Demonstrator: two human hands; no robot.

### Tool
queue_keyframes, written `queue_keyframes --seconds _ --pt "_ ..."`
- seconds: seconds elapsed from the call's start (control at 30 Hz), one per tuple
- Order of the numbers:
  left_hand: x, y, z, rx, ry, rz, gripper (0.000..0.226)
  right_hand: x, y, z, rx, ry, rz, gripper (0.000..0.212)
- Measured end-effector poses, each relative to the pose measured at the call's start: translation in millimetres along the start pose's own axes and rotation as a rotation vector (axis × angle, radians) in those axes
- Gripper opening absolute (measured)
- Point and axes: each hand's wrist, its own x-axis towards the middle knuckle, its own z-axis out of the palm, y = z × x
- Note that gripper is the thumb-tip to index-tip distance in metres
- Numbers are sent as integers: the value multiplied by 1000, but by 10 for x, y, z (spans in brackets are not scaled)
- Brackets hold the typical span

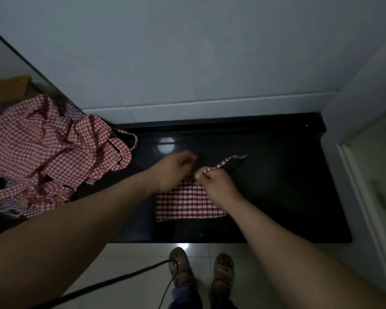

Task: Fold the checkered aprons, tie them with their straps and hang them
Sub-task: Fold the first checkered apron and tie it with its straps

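A folded red-and-white checkered apron point(187, 206) lies flat on the black glossy counter point(276, 197). My right hand point(218, 184) sits over its far edge and pinches its checkered strap point(230, 161), which runs up and to the right. My left hand point(174, 170) hovers at the apron's far left corner; it is motion-blurred, fingers curled, and I cannot tell whether it holds anything. A heap of unfolded red checkered aprons point(42, 152) is piled on the counter's left end.
A grey wall rises behind the counter. A white door frame point(366, 197) stands at the right. Below the counter's front edge are white floor tiles, my two feet in sandals point(201, 273) and a dark cable point(120, 277). A wooden object point(9, 88) sits far left.
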Motion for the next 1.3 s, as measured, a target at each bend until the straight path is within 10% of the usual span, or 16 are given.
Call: queue_keyframes --seconds 0.8,1.3 --pt "-26 -387 217 267 86 250 21 -55 -110 -22 58 -40 11 8" --pt "-24 -294 -39 682 -199 331 24 -193 138 7 -87 -27 -85 19"
